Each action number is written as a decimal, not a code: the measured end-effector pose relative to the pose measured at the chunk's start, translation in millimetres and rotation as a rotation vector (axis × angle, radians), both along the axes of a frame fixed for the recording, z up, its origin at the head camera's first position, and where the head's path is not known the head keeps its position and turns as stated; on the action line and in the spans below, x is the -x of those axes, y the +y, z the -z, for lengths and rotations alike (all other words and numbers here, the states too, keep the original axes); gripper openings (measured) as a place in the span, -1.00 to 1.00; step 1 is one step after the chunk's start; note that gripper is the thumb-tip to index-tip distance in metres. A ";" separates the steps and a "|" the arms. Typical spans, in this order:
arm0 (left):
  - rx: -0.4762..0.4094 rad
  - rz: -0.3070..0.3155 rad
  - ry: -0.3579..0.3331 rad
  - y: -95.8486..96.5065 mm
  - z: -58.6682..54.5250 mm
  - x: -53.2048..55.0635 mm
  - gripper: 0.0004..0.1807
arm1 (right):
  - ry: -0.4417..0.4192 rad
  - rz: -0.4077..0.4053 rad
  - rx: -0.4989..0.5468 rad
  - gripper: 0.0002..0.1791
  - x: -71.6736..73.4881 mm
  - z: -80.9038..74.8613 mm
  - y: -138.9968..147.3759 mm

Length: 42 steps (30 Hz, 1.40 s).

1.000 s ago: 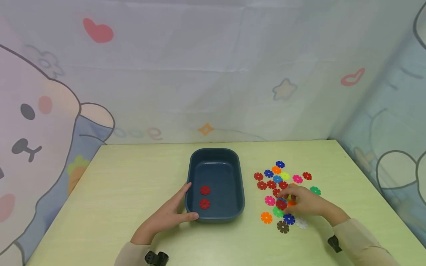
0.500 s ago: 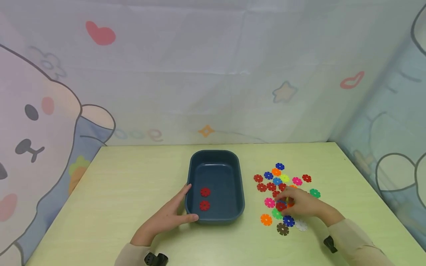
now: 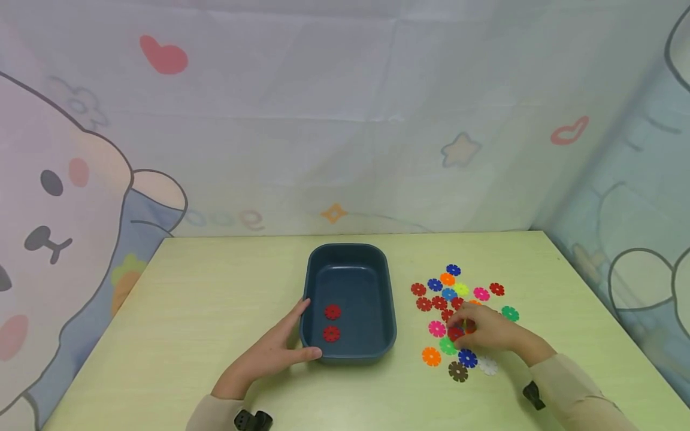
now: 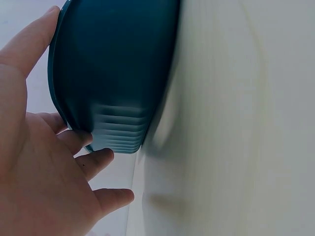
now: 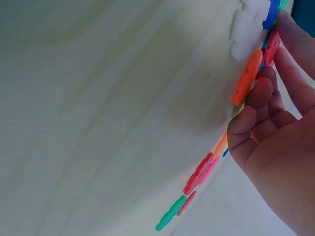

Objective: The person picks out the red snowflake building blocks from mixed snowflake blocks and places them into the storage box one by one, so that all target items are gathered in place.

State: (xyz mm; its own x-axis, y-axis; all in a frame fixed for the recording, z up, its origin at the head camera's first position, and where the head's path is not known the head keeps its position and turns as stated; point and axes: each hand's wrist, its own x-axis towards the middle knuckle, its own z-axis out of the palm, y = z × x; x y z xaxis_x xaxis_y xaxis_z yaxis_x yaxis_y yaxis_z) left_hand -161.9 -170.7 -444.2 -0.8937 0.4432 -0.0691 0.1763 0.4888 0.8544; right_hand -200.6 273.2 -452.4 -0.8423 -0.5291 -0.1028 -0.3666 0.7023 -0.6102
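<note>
My left hand (image 3: 276, 347) rests at the near left corner of a dark blue rectangular plastic tub (image 3: 353, 359), thumb and fingers spread and touching its rim. In the left wrist view the hand (image 4: 54, 162) lies against the tub's outer wall (image 4: 118, 59), little finger apart from it. Two red snowflake discs (image 3: 332, 334) lie flat inside the tub. Over the pile of discs, my right hand (image 3: 493, 329) pinches a red snowflake disc (image 3: 455, 334) between thumb and index finger. In the right wrist view this red disc (image 5: 271, 46) is partly covered by the fingertips; the other fingers curl inward.
Several snowflake discs in mixed colours lie around the right hand, among them an orange disc (image 3: 431, 357), a brown disc (image 3: 458, 372), a white disc (image 3: 488, 365) and a green disc (image 3: 510, 313). A printed cloth backdrop (image 3: 366, 149) stands behind the pale wooden table (image 3: 215, 287).
My right hand has shifted slightly left, its fingertips closing in on the red disc. The left hand and tub stay in place; the head view has tilted slightly.
</note>
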 end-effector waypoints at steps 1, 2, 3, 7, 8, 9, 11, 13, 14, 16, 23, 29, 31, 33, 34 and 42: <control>0.000 -0.001 0.000 0.0 -0.3 -0.2 0.07 | 0.000 0.002 -0.001 -0.69 0.2 0.2 0.0; 0.000 -0.001 0.000 0.0 -0.6 -0.5 0.07 | 0.000 0.003 -0.002 -0.69 0.2 0.2 -0.1; 0.000 -0.003 0.000 0.1 -0.7 -0.6 0.07 | -0.002 0.003 -0.001 -0.69 0.2 -0.1 -0.4; 0.001 -0.004 0.000 0.1 -0.4 -0.5 0.07 | -0.011 0.013 0.006 -0.71 -0.2 -0.8 -1.0; 0.001 -0.004 -0.001 0.1 -0.2 -0.4 0.06 | -0.008 0.009 0.010 -0.71 -0.2 -1.0 -1.0; 0.001 -0.003 0.000 0.1 0.0 -0.2 0.06 | -0.011 0.010 0.013 -0.72 -0.2 -0.8 -1.1; 0.003 -0.001 0.002 -0.1 0.2 0.0 0.07 | -0.017 0.012 0.015 -0.73 -0.2 -0.5 -1.1; 0.005 0.000 0.002 -0.2 0.3 0.1 0.07 | -0.026 0.008 0.019 -0.73 -0.1 -0.2 -1.0; 0.007 -0.001 0.002 -0.4 0.3 0.1 0.08 | -0.031 0.007 0.020 -0.74 0.0 0.0 -1.0; 0.009 -0.001 0.001 -0.5 0.2 0.0 0.09 | -0.051 0.007 0.027 -0.75 -0.1 -0.2 -1.2; 0.019 -0.008 0.000 -0.8 0.9 -0.3 0.09 | -0.082 0.000 0.048 -0.73 -0.4 -3.4 -2.2; 0.022 -0.014 0.002 -1.4 -0.2 -1.3 0.10 | -0.119 0.009 0.041 -0.69 -0.8 -4.2 -2.7; 0.021 -0.016 0.002 -1.8 -0.7 -1.8 0.10 | -0.119 0.008 0.031 -0.68 -1.0 -3.9 -2.5; 0.019 -0.014 0.000 -1.9 -0.8 -2.0 0.09 | -0.117 0.006 0.030 -0.67 -1.7 -3.7 -1.9; 0.019 -0.014 0.000 -1.8 -0.7 -1.9 0.09 | -0.111 0.004 0.029 -0.67 -2.0 -3.5 -1.4; 0.018 -0.005 -0.002 -1.4 -2.2 -1.1 0.08 | -0.077 0.007 0.014 -0.65 -3.2 -3.4 -0.2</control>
